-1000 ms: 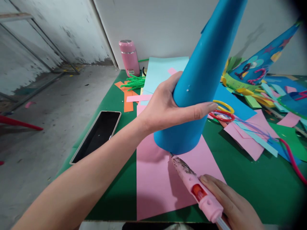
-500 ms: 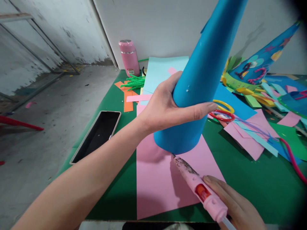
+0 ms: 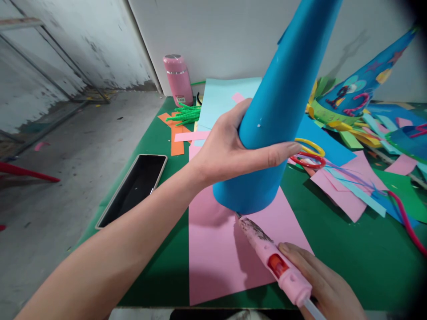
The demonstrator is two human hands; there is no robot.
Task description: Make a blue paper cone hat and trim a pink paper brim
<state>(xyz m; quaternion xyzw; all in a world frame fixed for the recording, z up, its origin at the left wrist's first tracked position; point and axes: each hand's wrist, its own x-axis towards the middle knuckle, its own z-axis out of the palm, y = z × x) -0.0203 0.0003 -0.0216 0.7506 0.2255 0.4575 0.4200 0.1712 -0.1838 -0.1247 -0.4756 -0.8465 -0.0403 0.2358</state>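
My left hand (image 3: 230, 144) is wrapped round a tall blue paper cone (image 3: 276, 102), thumb across its near side and the other fingers hidden behind. The cone tilts to the right, its tip out of the frame. In my right hand (image 3: 320, 280) is a pink glue gun (image 3: 270, 253) with a clear glue stick out of its back end. Its dirty metal nozzle meets the lower rim of the cone, or lies just under it. Beneath both lies a pink paper sheet (image 3: 213, 266) on the green tabletop (image 3: 160, 271).
A phone (image 3: 133, 191) lies at left. Behind stand a pink flask (image 3: 178, 80), green pipe cleaners (image 3: 185, 115) and a light blue sheet (image 3: 220, 95). At right are scissors (image 3: 310, 153), paper scraps (image 3: 347, 191), a red pipe cleaner (image 3: 405, 218) and a decorated blue cone hat (image 3: 360, 89).
The glue gun and my right hand have shifted slightly left along the cone's lower rim. My left hand keeps its hold on the cone; the whole view has moved a little.
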